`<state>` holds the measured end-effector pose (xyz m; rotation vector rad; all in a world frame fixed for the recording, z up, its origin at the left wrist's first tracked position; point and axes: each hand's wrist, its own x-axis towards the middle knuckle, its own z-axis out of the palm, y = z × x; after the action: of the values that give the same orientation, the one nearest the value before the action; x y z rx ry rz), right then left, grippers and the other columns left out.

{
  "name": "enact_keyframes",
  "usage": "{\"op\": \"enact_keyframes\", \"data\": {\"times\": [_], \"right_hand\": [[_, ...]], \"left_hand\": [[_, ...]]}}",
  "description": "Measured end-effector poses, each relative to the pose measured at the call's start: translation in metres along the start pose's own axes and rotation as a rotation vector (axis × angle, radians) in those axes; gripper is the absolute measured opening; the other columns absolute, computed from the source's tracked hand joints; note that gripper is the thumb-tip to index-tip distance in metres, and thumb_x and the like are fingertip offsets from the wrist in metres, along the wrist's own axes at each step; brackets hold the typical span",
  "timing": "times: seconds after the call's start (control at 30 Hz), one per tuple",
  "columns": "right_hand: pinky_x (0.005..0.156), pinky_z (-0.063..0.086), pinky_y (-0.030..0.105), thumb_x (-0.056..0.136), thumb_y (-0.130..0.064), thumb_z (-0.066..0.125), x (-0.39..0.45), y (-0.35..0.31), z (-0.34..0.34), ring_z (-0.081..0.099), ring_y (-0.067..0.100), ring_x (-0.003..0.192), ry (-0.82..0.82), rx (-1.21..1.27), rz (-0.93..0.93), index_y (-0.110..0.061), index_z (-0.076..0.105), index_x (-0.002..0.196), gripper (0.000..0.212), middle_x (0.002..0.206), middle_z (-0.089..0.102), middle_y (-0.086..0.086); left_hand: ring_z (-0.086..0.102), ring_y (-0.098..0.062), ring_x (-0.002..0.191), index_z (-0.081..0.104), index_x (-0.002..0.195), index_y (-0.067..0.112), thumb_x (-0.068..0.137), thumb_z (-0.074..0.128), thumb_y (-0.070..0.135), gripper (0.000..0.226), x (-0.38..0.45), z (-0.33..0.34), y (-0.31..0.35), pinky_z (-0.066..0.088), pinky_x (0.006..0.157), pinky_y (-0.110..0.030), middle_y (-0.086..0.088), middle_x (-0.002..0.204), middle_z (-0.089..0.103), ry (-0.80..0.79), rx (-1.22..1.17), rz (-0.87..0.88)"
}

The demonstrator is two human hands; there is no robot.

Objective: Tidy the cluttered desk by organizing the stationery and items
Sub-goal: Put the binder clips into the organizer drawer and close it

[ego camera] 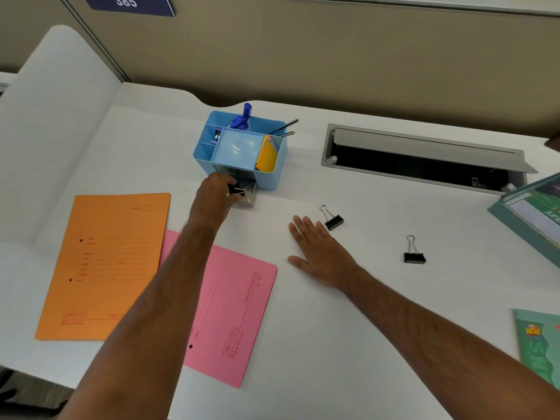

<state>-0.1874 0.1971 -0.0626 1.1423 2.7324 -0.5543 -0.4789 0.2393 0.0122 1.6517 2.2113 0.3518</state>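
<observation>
White desk (303,328) — left hand (213,198) pinches binder clip (235,189) at organizer (239,150) drawer (247,195); right hand (318,253) flat, fingers straight.

Left arm stretched far forward, bare forearm, left hand (215,197) knuckles up, fingers curled, pinching something small and black at the fingertips. Right arm reaching in from lower right, forearm angled up-left, right hand (318,253) palm down, flat, fingers straight and slightly spread, thumb out to the left. Hands well apart.
</observation>
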Motion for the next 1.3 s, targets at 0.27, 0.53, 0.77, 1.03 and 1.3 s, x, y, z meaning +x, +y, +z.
{"op": "enact_keyframes", "data": {"times": [0.27, 0.53, 0.77, 1.03, 1.3], "right_hand": [[0.128, 0.011, 0.040, 0.105, -0.046, 0.043, 0.002, -0.001, -0.011, 0.008, 0.022, 0.157, 0.023, 0.205, 0.051, -0.011, 0.022, 0.161, 0.068, 0.170, 0.009, 0.006], [0.089, 0.042, 0.040, 0.080, -0.033, 0.075, -0.018, 0.026, -0.033, 0.050, 0.025, 0.102, 0.544, 0.270, 0.514, -0.019, 0.051, 0.109, 0.040, 0.116, 0.051, 0.001], [0.083, 0.048, 0.043, 0.082, -0.034, 0.079, -0.020, 0.033, -0.026, 0.047, 0.021, 0.098, 0.466, 0.465, 0.592, -0.021, 0.044, 0.105, 0.044, 0.105, 0.053, -0.003], [0.087, 0.049, 0.033, 0.092, -0.023, 0.072, -0.019, 0.014, -0.036, 0.047, 0.014, 0.104, 0.387, 0.640, 0.419, -0.024, 0.045, 0.109, 0.032, 0.113, 0.053, -0.005], [0.089, 0.044, 0.024, 0.093, -0.020, 0.073, -0.024, -0.003, -0.039, 0.052, 0.014, 0.111, 0.377, 0.793, 0.254, -0.032, 0.040, 0.108, 0.039, 0.128, 0.058, -0.006]], "left_hand": [[0.062, -0.026, 0.109, 0.065, 0.114, 0.014, 0.087, 0.081, 0.015, 0.031, -0.032, 0.013, -0.001, 0.056, 0.094, -0.045, -0.009, 0.123, 0.062, 0.189, -0.015, 0.062], [0.059, -0.020, 0.105, 0.063, 0.113, 0.021, 0.092, 0.076, 0.023, 0.024, -0.089, 0.053, 0.019, 0.053, 0.095, -0.045, 0.002, 0.122, 0.059, 0.122, -0.159, 0.079], [0.056, -0.015, 0.104, 0.063, 0.113, 0.024, 0.094, 0.073, 0.027, 0.021, -0.111, 0.081, 0.050, 0.052, 0.094, -0.041, 0.008, 0.118, 0.058, 0.026, -0.284, 0.071], [0.050, -0.018, 0.129, 0.058, 0.140, 0.022, 0.098, 0.068, 0.019, 0.043, -0.107, 0.084, 0.076, 0.042, 0.111, -0.037, 0.002, 0.143, 0.057, -0.045, -0.252, 0.232], [0.063, -0.025, 0.120, 0.074, 0.128, 0.021, 0.100, 0.068, 0.025, 0.029, -0.094, 0.071, 0.071, 0.041, 0.099, -0.040, -0.002, 0.128, 0.073, -0.011, -0.058, 0.300]]}}
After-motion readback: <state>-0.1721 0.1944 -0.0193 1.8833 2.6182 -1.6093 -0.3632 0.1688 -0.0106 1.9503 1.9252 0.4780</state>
